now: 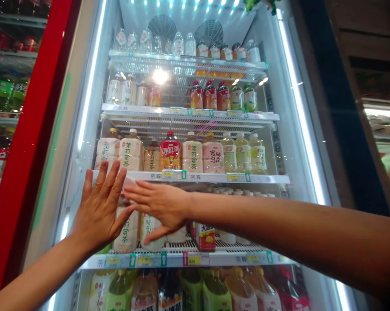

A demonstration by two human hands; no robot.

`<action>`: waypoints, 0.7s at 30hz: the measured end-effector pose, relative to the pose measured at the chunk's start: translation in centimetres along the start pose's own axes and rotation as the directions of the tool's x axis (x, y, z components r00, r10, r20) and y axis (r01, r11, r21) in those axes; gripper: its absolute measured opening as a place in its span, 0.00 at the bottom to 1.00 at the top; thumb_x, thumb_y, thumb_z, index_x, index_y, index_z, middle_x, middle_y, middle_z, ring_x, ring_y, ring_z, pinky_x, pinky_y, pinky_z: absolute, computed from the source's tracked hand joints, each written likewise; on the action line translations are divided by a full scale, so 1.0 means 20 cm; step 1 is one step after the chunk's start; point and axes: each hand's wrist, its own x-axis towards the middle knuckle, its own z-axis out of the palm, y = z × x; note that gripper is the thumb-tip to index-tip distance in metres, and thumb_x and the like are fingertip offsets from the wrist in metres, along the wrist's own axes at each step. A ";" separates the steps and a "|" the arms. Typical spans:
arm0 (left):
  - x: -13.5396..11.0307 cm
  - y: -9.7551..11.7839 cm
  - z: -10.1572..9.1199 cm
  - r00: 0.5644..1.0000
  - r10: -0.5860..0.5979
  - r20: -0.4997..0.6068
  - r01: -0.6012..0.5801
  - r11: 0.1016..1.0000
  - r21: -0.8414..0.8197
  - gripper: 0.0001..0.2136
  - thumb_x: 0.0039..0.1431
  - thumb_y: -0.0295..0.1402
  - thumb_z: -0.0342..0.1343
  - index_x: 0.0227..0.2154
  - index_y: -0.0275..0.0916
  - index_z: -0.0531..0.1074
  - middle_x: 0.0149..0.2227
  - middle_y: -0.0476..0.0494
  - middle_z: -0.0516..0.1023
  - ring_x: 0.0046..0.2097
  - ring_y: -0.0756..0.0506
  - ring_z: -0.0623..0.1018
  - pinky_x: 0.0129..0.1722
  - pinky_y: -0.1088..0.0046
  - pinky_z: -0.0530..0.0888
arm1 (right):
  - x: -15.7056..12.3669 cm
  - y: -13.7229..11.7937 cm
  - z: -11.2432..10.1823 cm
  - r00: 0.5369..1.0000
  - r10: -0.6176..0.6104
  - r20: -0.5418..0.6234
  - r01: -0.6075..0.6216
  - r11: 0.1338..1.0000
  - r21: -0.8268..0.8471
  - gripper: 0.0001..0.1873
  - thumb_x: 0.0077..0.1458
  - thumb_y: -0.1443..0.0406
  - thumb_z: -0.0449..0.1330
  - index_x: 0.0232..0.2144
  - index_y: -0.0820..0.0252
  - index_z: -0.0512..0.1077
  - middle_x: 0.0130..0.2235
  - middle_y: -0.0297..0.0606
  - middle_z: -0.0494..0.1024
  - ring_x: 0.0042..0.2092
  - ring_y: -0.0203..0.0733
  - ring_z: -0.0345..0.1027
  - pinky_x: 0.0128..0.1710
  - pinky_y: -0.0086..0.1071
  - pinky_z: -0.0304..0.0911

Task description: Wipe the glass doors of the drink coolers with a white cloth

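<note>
My left hand (99, 211) is raised at the left, fingers spread and palm flat toward the glass door of a drinks fridge. My right hand (160, 205) reaches across from the right, its fingers stretched leftward and the thumb pointing down. Its fingertips come close to the left thumb and index finger. A small pale patch (127, 183) shows by the right fingertips; whether it is a tissue or a reflection I cannot tell. Behind the hands stand large tea bottles (126, 233) on a shelf, partly hidden by them.
Several lit fridge shelves (210, 178) hold rows of bottled drinks, among them a red-labelled bottle (170, 152). Light strips (300, 103) run up both sides. A red-framed fridge (29, 121) stands at the left, and another lit shelf (382, 110) is at the far right.
</note>
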 end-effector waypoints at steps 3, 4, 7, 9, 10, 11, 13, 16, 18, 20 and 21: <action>-0.05 0.06 0.03 1.000 0.019 0.020 -0.018 1.000 -0.010 0.37 0.69 0.42 0.46 0.73 0.41 0.33 0.76 0.44 0.35 0.76 0.40 0.37 0.74 0.52 0.36 | -0.16 -0.05 0.04 0.989 0.142 -0.048 -0.139 0.988 0.062 0.53 0.60 0.33 0.45 0.71 0.67 0.48 0.75 0.44 0.47 0.76 0.45 0.29 0.76 0.46 0.32; -0.07 0.09 0.05 0.999 0.029 0.024 -0.029 0.999 -0.014 0.38 0.69 0.42 0.47 0.73 0.40 0.34 0.76 0.43 0.36 0.76 0.39 0.38 0.74 0.52 0.36 | -0.21 -0.03 0.04 0.947 0.314 -0.073 -0.308 0.948 0.085 0.52 0.62 0.35 0.44 0.72 0.66 0.44 0.75 0.44 0.43 0.76 0.46 0.26 0.75 0.50 0.33; -0.11 0.20 0.11 0.998 0.052 0.030 -0.051 0.998 -0.032 0.38 0.68 0.43 0.48 0.73 0.35 0.37 0.76 0.39 0.38 0.76 0.37 0.39 0.74 0.50 0.36 | -0.34 -0.06 0.04 0.792 0.600 -0.113 -0.584 0.798 0.145 0.54 0.62 0.35 0.45 0.73 0.65 0.36 0.75 0.46 0.36 0.76 0.50 0.20 0.74 0.58 0.32; -0.14 0.28 0.14 0.998 0.062 0.032 -0.061 0.997 -0.043 0.38 0.67 0.43 0.49 0.73 0.33 0.39 0.76 0.36 0.40 0.76 0.35 0.39 0.74 0.49 0.37 | -0.40 -0.16 0.05 0.889 0.449 -0.086 -0.431 0.886 0.173 0.57 0.60 0.33 0.47 0.73 0.69 0.39 0.75 0.49 0.40 0.76 0.50 0.21 0.75 0.54 0.33; -0.14 0.33 0.15 0.997 0.068 0.035 -0.067 0.997 -0.048 0.38 0.67 0.43 0.49 0.72 0.32 0.40 0.75 0.36 0.40 0.76 0.35 0.40 0.74 0.49 0.37 | -0.43 -0.21 0.06 0.947 0.314 -0.065 -0.297 0.936 0.188 0.58 0.59 0.33 0.48 0.72 0.71 0.43 0.75 0.50 0.43 0.76 0.49 0.23 0.75 0.51 0.34; -0.15 0.37 0.17 0.996 0.074 0.038 -0.072 0.996 -0.054 0.39 0.66 0.43 0.50 0.72 0.32 0.41 0.75 0.35 0.41 0.76 0.34 0.40 0.74 0.48 0.37 | -0.46 -0.26 0.06 0.980 0.191 -0.046 -0.178 0.963 0.203 0.56 0.59 0.34 0.49 0.71 0.72 0.46 0.74 0.50 0.46 0.76 0.47 0.26 0.75 0.48 0.35; -0.16 0.45 0.19 0.996 0.080 0.049 -0.076 0.994 -0.072 0.39 0.66 0.44 0.50 0.72 0.32 0.42 0.75 0.35 0.43 0.76 0.35 0.41 0.74 0.48 0.38 | -0.52 -0.28 0.05 0.993 0.119 -0.026 -0.110 0.970 0.217 0.54 0.60 0.35 0.50 0.71 0.71 0.49 0.74 0.49 0.49 0.76 0.46 0.28 0.75 0.46 0.35; -0.15 0.54 0.22 0.996 0.066 0.067 -0.058 0.992 -0.111 0.39 0.66 0.46 0.49 0.72 0.34 0.42 0.75 0.36 0.44 0.76 0.36 0.41 0.74 0.49 0.38 | -0.60 -0.21 0.04 0.904 0.425 -0.044 -0.410 0.892 0.191 0.54 0.61 0.36 0.49 0.72 0.70 0.44 0.75 0.49 0.41 0.76 0.49 0.23 0.75 0.54 0.33; -0.15 0.59 0.23 0.996 0.059 0.074 -0.050 0.991 -0.124 0.39 0.66 0.46 0.49 0.73 0.35 0.41 0.75 0.37 0.44 0.76 0.37 0.40 0.74 0.49 0.37 | -0.65 -0.21 0.05 0.809 0.584 -0.059 -0.566 0.803 0.188 0.56 0.60 0.35 0.49 0.73 0.68 0.42 0.75 0.48 0.37 0.76 0.51 0.20 0.75 0.57 0.32; -0.14 0.63 0.24 0.995 0.060 0.075 -0.050 0.990 -0.128 0.39 0.66 0.44 0.50 0.73 0.35 0.40 0.75 0.36 0.43 0.76 0.36 0.39 0.74 0.49 0.38 | -0.73 -0.29 0.07 0.849 0.527 -0.044 -0.505 0.833 0.224 0.57 0.58 0.34 0.50 0.73 0.67 0.43 0.75 0.48 0.39 0.76 0.50 0.22 0.75 0.55 0.33; -0.14 0.65 0.25 0.995 0.064 0.077 -0.054 0.990 -0.133 0.39 0.66 0.44 0.50 0.73 0.34 0.40 0.75 0.37 0.43 0.76 0.35 0.39 0.74 0.49 0.38 | -0.77 -0.34 0.08 0.897 0.441 -0.026 -0.421 0.871 0.252 0.56 0.58 0.33 0.50 0.72 0.66 0.45 0.75 0.47 0.42 0.76 0.49 0.24 0.75 0.53 0.35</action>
